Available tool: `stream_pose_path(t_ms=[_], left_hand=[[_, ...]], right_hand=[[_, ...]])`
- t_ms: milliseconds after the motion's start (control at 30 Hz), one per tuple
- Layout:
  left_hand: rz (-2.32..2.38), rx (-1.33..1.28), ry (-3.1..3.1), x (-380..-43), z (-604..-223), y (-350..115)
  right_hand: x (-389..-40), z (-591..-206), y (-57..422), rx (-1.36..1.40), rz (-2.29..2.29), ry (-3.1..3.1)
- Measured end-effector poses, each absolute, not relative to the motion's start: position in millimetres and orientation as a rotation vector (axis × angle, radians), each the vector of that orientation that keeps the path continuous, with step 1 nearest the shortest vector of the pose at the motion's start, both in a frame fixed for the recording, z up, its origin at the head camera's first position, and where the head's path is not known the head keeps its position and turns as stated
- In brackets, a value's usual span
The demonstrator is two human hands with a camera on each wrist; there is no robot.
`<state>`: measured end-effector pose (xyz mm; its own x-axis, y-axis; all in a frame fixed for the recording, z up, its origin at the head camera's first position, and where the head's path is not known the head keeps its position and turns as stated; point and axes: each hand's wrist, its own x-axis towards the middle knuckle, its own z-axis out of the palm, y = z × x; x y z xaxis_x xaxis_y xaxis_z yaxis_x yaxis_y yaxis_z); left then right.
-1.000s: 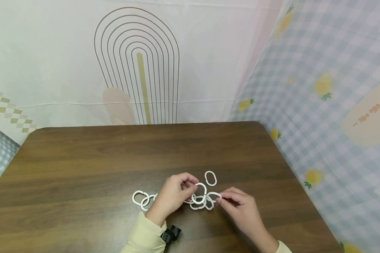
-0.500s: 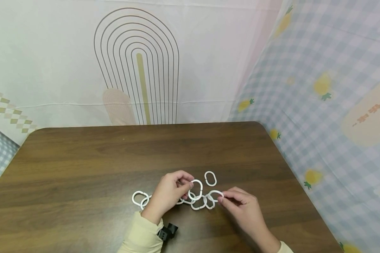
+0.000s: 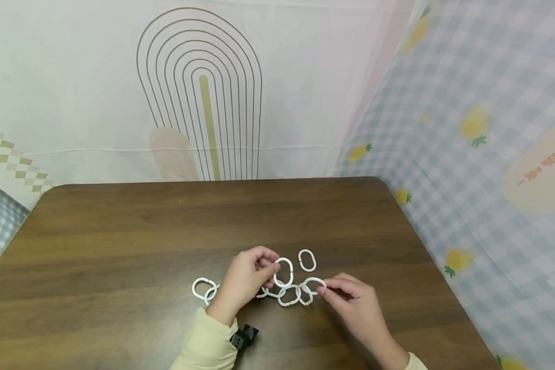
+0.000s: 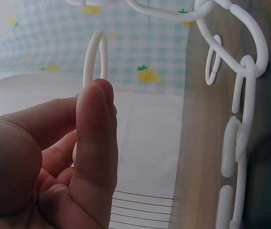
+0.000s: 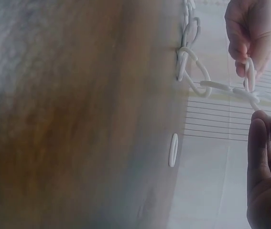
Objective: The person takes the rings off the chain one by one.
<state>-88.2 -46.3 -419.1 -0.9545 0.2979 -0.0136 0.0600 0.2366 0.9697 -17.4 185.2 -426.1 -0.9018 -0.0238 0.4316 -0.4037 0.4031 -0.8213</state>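
Note:
Between thumb and fingertips, my left hand [image 3: 246, 277] pinches a single white oval plastic chain link [image 3: 283, 273], held upright. The left wrist view shows that link [image 4: 96, 57] apart from the white chain [image 4: 250, 95]. My right hand [image 3: 357, 306] pinches the chain's right end link [image 3: 314, 280] by its outer curve. From there the white chain [image 3: 289, 296] runs left under my left hand, which hides part of it. Its left end links [image 3: 204, 289] come out beside the left wrist. Small gaps show in several links.
One loose white link [image 3: 307, 260] lies on the brown wooden table [image 3: 166, 236], just beyond the chain. A black device [image 3: 245, 337] is strapped at the left wrist. Printed cloth [image 3: 305, 92] hangs behind the table, and checked cloth [image 3: 444, 169] along its right side.
My left hand has moved left and slightly up with its link, which now overlaps the chain less. The right hand has stayed almost in place, holding the end link.

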Motion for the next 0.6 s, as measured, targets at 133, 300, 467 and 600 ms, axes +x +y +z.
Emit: stream_pose_path(t_ms=[133,300,467,600], left_hand=[[1.765,0.36,2.361,-89.7,-422.5,-43.2],[1.736,0.379,2.433,-91.9,-427.6,-39.4],[1.734,0.361,2.438,-94.7,-429.1,-36.8],[1.74,0.345,2.431,-97.7,-428.6,-35.5]], right_hand=[[-17.5,-424.6,184.9,0.361,1.496,-2.318],[-17.5,-422.9,185.0,0.361,1.496,-2.325],[-16.6,-421.8,185.1,0.348,1.5,-2.336],[-16.2,-421.5,184.5,0.357,1.509,-2.335]])
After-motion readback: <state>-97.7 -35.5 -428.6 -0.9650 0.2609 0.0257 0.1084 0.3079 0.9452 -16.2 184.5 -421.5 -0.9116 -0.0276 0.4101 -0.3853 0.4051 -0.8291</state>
